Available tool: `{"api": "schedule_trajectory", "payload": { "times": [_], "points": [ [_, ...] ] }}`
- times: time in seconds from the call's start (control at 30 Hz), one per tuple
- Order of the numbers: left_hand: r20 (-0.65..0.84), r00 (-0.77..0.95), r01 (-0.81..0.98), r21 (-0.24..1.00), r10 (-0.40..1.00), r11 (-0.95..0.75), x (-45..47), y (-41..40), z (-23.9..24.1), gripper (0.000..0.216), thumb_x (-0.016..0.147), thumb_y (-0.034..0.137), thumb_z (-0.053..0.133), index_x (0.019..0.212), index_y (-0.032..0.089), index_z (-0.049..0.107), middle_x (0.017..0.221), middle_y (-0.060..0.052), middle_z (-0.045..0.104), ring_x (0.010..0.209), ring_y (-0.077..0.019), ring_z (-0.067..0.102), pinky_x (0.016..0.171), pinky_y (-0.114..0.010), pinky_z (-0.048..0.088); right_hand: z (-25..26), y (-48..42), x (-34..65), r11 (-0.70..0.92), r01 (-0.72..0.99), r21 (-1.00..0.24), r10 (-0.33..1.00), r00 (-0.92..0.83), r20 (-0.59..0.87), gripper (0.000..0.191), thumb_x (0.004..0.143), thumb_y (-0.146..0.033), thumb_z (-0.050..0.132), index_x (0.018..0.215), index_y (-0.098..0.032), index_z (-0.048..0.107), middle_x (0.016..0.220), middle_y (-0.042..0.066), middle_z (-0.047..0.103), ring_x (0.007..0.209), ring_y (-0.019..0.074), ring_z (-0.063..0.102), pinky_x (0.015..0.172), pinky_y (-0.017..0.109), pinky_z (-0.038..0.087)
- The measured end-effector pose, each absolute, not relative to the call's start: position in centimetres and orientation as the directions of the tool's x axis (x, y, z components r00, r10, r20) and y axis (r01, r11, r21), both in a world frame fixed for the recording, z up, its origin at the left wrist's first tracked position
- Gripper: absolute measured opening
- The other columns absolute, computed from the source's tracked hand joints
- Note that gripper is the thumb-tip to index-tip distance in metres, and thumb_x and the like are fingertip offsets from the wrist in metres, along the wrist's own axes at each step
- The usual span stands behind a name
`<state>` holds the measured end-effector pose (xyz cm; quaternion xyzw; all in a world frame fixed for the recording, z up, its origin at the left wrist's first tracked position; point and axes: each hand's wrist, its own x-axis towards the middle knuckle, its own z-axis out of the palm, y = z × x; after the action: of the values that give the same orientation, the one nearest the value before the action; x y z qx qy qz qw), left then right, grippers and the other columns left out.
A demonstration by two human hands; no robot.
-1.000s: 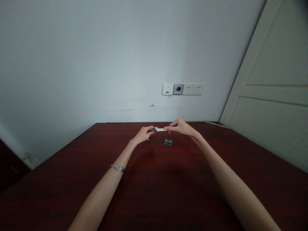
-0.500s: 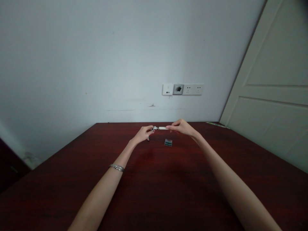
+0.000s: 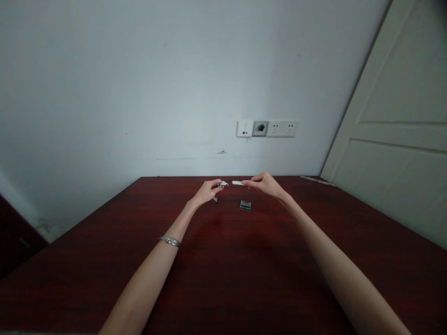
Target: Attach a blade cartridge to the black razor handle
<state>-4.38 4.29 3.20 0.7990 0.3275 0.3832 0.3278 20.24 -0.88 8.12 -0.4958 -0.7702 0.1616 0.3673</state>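
Right, your L hand [image 3: 205, 192] pinches a silvery bit [image 3: 224, 184] b/w thumb and fingers; its exact shape's too small to tell. Your R hand [image 3: 266, 184] pinches a white strip [image 3: 238, 183] near one end, the free end pointing to 9 o'clock, toward the bit. There's a narrow gap b/w the two, so no contact.

Main risk, I'd say: the silvery bit slips. It pokes out past your L fingertips, so a sideways knock from the strip could pop it loose. The strip's not much safer: gripped at one end only, it could pivot if its tip catches, b/c nothing backs it up. If your R wrist tips, that tip could also scrape your L fingers.

The box [image 3: 245, 205] sits on the table [image 3: 223, 270], approx 5 o'clock from the silvery bit and b/w 7 and 8 from your R hand; anything dropped there could hit it, and a low R wrist could nudge it.

Watch the dark piece [image 3: 216, 200] at 7 o'clock from the silvery bit, just by your L fingers. Can't tell if it's held or resting; if held loosely, slack fingers could drop it. Dim light + dark table = easy to lose.
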Motion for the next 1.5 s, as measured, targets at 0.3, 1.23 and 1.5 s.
{"api": "schedule_trajectory", "payload": {
  "times": [0.3, 1.23, 1.5],
  "points": [
    [0.411, 0.511, 0.296, 0.741, 0.755, -0.603, -3.9, 3.8, 3.6, 0.022, 0.079, 0.033, 0.052, 0.084, 0.013, 0.059, 0.069, 0.0, 0.049, 0.063, -0.011, 0.048, 0.044, -0.018, 0.048, 8.7, -1.8, 18.7, 0.52, 0.569, -0.637, 0.854, -0.324, 0.408, 0.053, 0.071, -0.061, 0.055, 0.06, -0.012, 0.068, 0.045, 0.0, 0.047, 0.043, 0.0069, 0.035, 0.044, 0.023, 0.024],
    [0.451, 0.47, 0.352, 0.693, 0.759, -0.63, -3.8, 4.1, 3.4, 0.017, 0.078, 0.022, 0.048, 0.083, 0.012, 0.061, 0.07, 0.0, 0.054, 0.06, -0.0103, 0.051, 0.048, -0.017, 0.045, 9.0, -1.9, 18.8, 0.499, 0.645, -0.579, 0.865, -0.327, 0.381, 0.059, 0.07, -0.067, 0.051, 0.06, -0.012, 0.068, 0.043, -0.001, 0.044, 0.043, 0.0071, 0.033, 0.044, 0.024, 0.022],
    [0.431, 0.484, 0.316, 0.725, 0.762, -0.612, -3.7, 3.9, 3.4, 0.02, 0.078, 0.028, 0.05, 0.085, 0.014, 0.062, 0.072, -0.001, 0.054, 0.06, -0.0107, 0.05, 0.045, -0.018, 0.046, 9.5, -2.2, 19.3, 0.486, 0.637, -0.598, 0.871, -0.297, 0.39, 0.057, 0.07, -0.066, 0.052, 0.059, -0.012, 0.068, 0.041, -0.002, 0.041, 0.042, 0.007, 0.031, 0.044, 0.024, 0.022]
  ]
}}
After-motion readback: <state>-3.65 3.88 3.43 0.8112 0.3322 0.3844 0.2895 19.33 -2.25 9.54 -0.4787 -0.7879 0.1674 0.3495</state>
